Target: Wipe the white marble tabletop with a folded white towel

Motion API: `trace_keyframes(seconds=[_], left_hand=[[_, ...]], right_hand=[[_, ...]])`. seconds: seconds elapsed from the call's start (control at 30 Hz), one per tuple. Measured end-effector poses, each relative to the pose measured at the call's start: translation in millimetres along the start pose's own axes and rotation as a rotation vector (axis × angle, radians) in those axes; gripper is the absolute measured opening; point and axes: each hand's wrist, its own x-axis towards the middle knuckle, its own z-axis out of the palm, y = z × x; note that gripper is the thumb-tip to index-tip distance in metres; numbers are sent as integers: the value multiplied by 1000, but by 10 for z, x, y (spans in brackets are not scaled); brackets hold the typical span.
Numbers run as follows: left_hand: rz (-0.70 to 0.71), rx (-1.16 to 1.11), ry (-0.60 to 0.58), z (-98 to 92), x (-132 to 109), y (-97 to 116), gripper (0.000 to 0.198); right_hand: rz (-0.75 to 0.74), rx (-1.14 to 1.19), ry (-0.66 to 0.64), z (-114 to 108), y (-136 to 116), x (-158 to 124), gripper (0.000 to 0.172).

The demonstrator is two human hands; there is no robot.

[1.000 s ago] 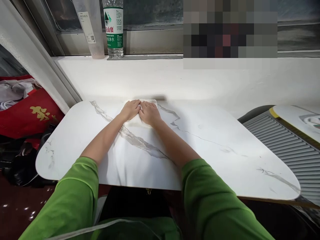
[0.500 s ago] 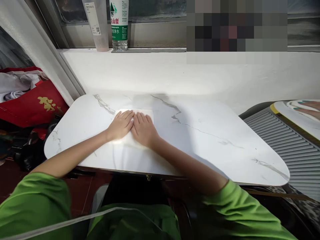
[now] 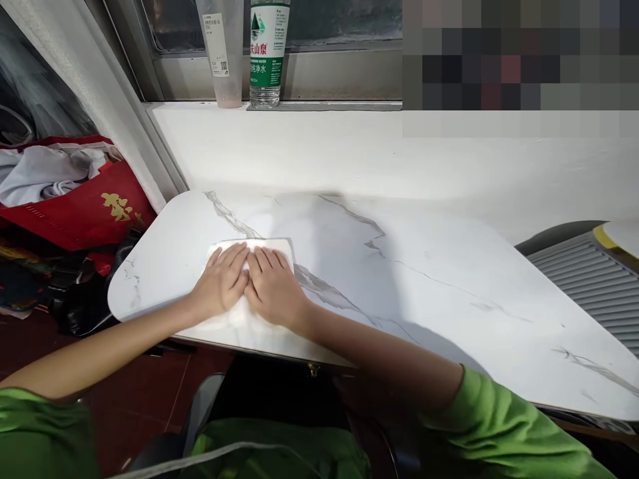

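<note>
A white folded cloth [image 3: 284,247] lies flat on the white marble-patterned table [image 3: 424,293], near its front left edge. My left hand [image 3: 220,282] rests flat on the cloth's left part, fingers stretched out. Right beside it, my right hand [image 3: 272,285] presses down on the cloth's right part, fingers also straight and close together. The two hands touch side by side. Most of the cloth is hidden under them. Green sleeves cover my upper arms.
On the window sill [image 3: 324,143] at the back stand a water bottle with a green label [image 3: 266,56] and a clear plastic cup [image 3: 220,56]. A red bag with clothes [image 3: 84,199] sits left of the table. A grey ribbed surface [image 3: 589,279] lies at the right.
Both hands have slid the cloth from the table's far edge toward me and to the left, now near the front edge. The fingers have flattened out.
</note>
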Motion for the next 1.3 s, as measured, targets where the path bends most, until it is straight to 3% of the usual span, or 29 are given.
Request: trace_keyframes(seconds=[0.17,0.33,0.43,0.57,0.77,1.1,1.3], left_hand=[[-77,-2,26,-19,692,-477,52],[-45,-44,78,-32,1361,-956,50],[-35,-68,97,-38,1581,-1183,49],[-78,-76,85,-75,1619,-1376,51],[-83,-81,71,-182,1242,-1490,55],[-152,5,110,-317,-139,-1387,57],[-151,19,143,-354,-617,-1266,53]], right_hand=[[33,77,8,261,349,722,43],[154,53,5,506,588,1385,40],[181,42,21,615,640,1654,41],[179,24,-10,679,593,1832,43],[129,10,-19,652,248,1730,49],[-38,54,-71,436,-728,1177,54],[-70,102,-122,277,-1048,960,49]])
